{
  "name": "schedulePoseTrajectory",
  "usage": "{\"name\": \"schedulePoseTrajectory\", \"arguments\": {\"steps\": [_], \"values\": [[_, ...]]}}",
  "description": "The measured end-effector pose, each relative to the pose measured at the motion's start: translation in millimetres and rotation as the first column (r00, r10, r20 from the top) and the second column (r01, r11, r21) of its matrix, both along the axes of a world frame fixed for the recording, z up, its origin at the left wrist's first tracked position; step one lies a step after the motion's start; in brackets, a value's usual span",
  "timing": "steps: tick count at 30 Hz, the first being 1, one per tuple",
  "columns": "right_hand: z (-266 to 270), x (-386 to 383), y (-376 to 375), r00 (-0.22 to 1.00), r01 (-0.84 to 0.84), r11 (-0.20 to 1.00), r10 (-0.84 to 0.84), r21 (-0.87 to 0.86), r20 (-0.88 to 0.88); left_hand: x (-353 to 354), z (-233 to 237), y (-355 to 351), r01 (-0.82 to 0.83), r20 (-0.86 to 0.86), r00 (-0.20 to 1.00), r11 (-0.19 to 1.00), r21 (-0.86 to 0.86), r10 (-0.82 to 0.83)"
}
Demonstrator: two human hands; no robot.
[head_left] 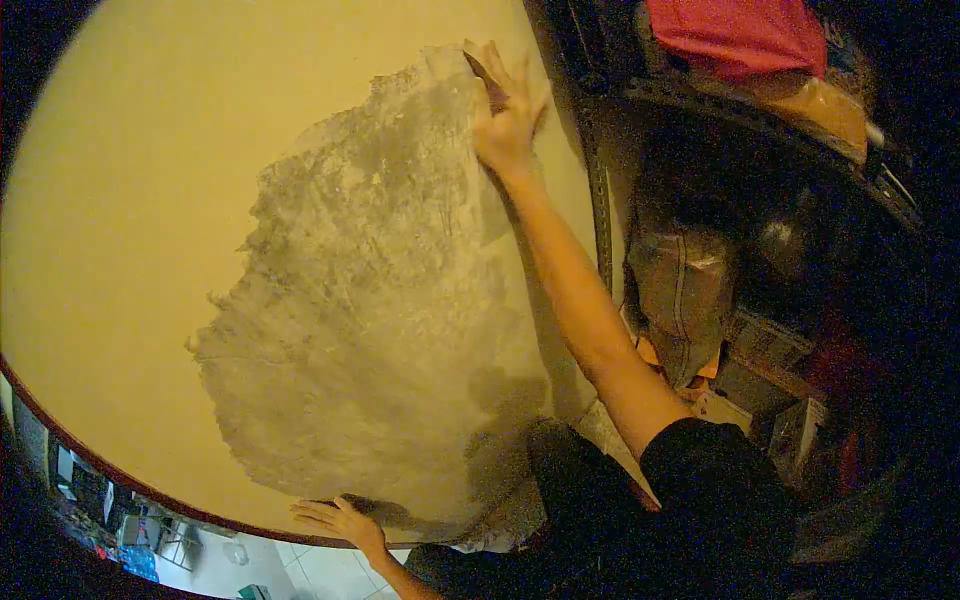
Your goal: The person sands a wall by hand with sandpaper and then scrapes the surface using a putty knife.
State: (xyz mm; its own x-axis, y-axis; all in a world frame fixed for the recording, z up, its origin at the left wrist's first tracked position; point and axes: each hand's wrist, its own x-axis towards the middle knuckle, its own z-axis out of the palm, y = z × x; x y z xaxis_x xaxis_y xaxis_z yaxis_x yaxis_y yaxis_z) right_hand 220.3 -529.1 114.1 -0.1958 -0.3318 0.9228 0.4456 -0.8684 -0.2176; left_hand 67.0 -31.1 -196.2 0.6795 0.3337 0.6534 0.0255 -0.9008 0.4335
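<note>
A cream-yellow wall (130,200) fills the view, with a large rough grey patch (370,300) where the paint is gone. My right hand (508,120) reaches to the patch's upper edge and presses a dark flat scraper (487,78) against the wall, fingers spread over it. My left hand (338,518) rests flat on the wall at the patch's lower edge, fingers apart, holding nothing. My black sleeve (710,480) covers the right upper arm.
A dark red strip (120,480) borders the wall's edge. A metal rack (600,200) stands close beside the wall, holding a red bag (740,35), a plastic-wrapped bundle (685,285) and boxes (770,345). Tiled floor (300,570) and furniture show beyond.
</note>
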Motion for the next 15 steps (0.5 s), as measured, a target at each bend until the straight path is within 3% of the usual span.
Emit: {"name": "schedulePoseTrajectory", "arguments": {"steps": [2, 3, 4, 5, 7, 9, 11, 13, 15], "values": [[4.4, -1.7, 19.2, 0.997, -0.073, 0.997, 0.073, -0.017, 0.025, 0.7, -7.0, 9.6, 0.000, -0.011, 1.000, 1.000, -0.007, 0.000], [0.6, -12.4, 32.9, 0.997, -0.070, 0.997, 0.071, -0.018, 0.024, 4.8, -21.6, 23.1, -0.047, -0.026, 0.998, 0.989, 0.137, 0.051], [-6.7, -30.0, 50.5, 0.994, -0.056, 0.958, 0.028, -0.282, -0.103, 8.7, -30.6, 27.7, -0.088, -0.033, 0.994, 0.957, 0.276, 0.101], [-11.4, -39.9, 57.5, 0.975, -0.073, 0.848, -0.050, -0.524, -0.217, 8.6, -25.4, 17.9, -0.081, -0.034, 0.995, 0.959, 0.272, 0.094], [-8.3, -36.7, 38.0, 0.971, 0.012, 0.869, -0.128, -0.495, -0.200, 4.0, -6.3, -1.6, -0.113, 0.071, 0.992, 0.988, 0.107, 0.106], [2.2, -24.2, 13.6, 0.964, 0.090, 0.881, -0.195, -0.464, -0.183, 3.2, -6.9, 0.1, -0.103, 0.045, 0.994, 0.991, 0.087, 0.099], [12.2, -9.0, -3.1, 0.998, -0.002, 0.999, 0.000, -0.038, -0.068, -2.7, -5.8, 0.6, -0.100, 0.017, 0.995, 0.993, 0.061, 0.099], [10.6, -15.2, 34.3, 0.997, -0.083, 0.989, 0.083, -0.124, -0.007, -7.5, 3.0, -3.0, -0.008, 0.021, 1.000, 1.000, -0.023, 0.009], [1.6, -29.9, 67.7, 0.986, -0.147, 0.965, 0.161, -0.217, 0.048, -6.2, -3.5, 0.0, -0.030, 0.022, 0.999, 1.000, -0.010, 0.030]]}}
